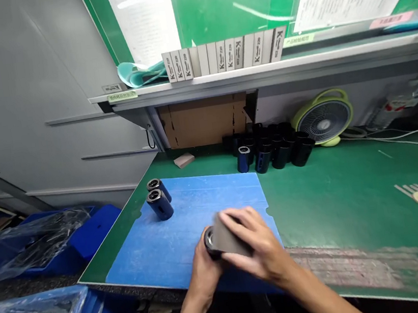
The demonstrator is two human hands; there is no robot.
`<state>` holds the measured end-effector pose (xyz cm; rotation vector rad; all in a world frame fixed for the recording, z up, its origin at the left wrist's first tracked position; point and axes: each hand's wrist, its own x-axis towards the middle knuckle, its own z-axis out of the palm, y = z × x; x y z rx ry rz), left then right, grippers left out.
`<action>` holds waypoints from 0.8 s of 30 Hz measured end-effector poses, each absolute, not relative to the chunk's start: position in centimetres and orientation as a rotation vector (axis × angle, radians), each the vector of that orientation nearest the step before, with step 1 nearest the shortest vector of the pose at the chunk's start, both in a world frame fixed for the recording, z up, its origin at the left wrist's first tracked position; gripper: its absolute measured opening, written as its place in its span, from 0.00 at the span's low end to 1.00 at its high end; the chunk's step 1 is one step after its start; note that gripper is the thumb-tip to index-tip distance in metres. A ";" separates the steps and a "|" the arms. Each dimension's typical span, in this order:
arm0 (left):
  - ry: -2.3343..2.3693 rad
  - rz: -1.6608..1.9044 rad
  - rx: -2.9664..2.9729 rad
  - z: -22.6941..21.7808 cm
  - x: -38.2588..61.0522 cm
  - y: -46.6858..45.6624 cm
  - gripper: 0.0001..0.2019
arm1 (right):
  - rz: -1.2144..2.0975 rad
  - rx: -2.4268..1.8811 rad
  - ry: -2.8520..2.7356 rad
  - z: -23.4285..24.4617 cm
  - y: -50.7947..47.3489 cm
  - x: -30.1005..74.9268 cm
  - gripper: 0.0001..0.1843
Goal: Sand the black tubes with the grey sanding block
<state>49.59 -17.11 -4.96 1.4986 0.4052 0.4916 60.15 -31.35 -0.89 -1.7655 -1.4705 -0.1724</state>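
Note:
Both hands meet over the near edge of a blue mat (186, 216) on the green bench. My left hand (204, 272) grips a dark cylindrical part (209, 241) from below. My right hand (258, 250) presses a grey flat pad (227, 238) against the side of that cylinder, fingers curled over it. Two more dark cylinders (158, 198) lie on the mat's far left corner.
A cluster of several dark cylinders (270, 151) stands at the back of the bench (344, 190) beside a small green fan (323, 120). A grey block (184, 160) lies near the back. Blue bins with plastic wrap (36, 246) sit left of the bench. A shelf holds small boxes (224, 56).

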 end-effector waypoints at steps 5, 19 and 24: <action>0.380 0.421 1.531 -4.0 48.5 -17.0 0.16 | -0.118 -1.835 -0.958 -3.3 -35.4 62.5 0.33; 0.456 0.507 1.498 -6.1 49.4 -16.7 0.21 | -0.152 -1.811 -1.443 2.1 -30.1 59.6 0.39; 0.390 0.436 1.517 -5.8 49.3 -17.0 0.20 | -0.053 -1.926 -1.483 3.9 -30.5 59.5 0.35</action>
